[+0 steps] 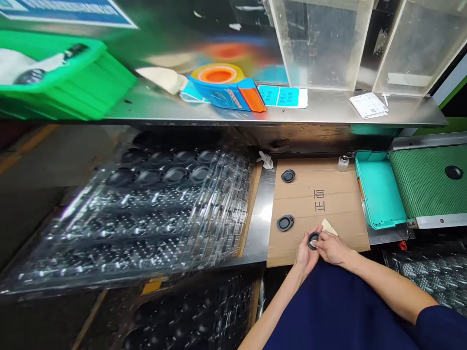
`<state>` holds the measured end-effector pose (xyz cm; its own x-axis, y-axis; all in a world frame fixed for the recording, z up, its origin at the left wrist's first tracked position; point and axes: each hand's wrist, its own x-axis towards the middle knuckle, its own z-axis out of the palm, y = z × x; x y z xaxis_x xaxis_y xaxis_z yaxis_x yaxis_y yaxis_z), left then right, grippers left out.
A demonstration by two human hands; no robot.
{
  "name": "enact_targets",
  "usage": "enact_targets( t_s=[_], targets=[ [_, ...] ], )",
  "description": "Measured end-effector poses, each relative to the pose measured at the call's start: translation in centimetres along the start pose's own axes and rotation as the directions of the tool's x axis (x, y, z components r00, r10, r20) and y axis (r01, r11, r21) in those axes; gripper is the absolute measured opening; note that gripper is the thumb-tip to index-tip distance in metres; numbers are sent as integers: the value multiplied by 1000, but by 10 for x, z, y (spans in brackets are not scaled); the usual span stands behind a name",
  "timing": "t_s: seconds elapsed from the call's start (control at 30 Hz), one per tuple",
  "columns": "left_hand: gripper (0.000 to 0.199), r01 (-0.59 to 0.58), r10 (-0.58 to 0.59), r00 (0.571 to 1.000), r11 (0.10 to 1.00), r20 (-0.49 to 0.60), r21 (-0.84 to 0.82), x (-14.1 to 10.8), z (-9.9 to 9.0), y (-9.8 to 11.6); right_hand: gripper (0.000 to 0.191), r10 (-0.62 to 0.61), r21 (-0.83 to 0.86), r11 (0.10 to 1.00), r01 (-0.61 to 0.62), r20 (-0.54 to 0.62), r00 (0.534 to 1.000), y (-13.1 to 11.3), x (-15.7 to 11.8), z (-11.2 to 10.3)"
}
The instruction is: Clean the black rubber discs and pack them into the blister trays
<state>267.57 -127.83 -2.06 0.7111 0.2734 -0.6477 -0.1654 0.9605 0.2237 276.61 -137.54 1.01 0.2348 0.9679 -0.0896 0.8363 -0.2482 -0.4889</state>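
Close to my body, over the near edge of the cardboard sheet (339,177), my left hand (305,253) holds a small round black plastic part (313,238) with a raised rim. My right hand (332,247) is closed, its fingertips pressed to the face of that part. A pale yellow cloth (329,227) sticks out behind the right hand, and a whitish bit shows under its fingertips. Two similar places on the cardboard hold black parts: one upper left (288,176), and a overlapping-looking one lower left (285,222).
Clear plastic trays (175,214) with black parts are stacked at left. On the right are a teal bin (381,189) and a green conveyor belt (419,180) carrying one black part. A small bottle (343,163) stands near the back. The steel shelf (321,109) above holds a tape dispenser (226,92).
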Motion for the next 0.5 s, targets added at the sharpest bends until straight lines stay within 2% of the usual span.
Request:
enact_targets(
  t_s=[0.17,0.27,0.3,0.37,0.43,0.5],
  targets=[
    [41,-28,27,999,999,-22,-20,3,3,2,32,110,-76,991,-114,-56,992,-1,7,0],
    [40,-62,61,996,998,-72,-1,3,4,4,30,207,-84,975,-207,-7,978,-9,6,4],
    [40,-72,72,994,997,-76,11,3,4,5,28,199,-67,978,-197,15,980,-11,4,6],
    [39,-95,96,994,995,-54,27,3,5,8,24,108,1,994,-108,28,994,-12,0,7],
    [40,-111,112,993,994,-38,13,3,6,12,22,52,67,996,-51,-9,999,-3,-5,5],
    [41,-97,95,994,995,-46,-37,3,8,17,24,167,72,984,-162,-61,984,17,-10,-4]
  ],
)
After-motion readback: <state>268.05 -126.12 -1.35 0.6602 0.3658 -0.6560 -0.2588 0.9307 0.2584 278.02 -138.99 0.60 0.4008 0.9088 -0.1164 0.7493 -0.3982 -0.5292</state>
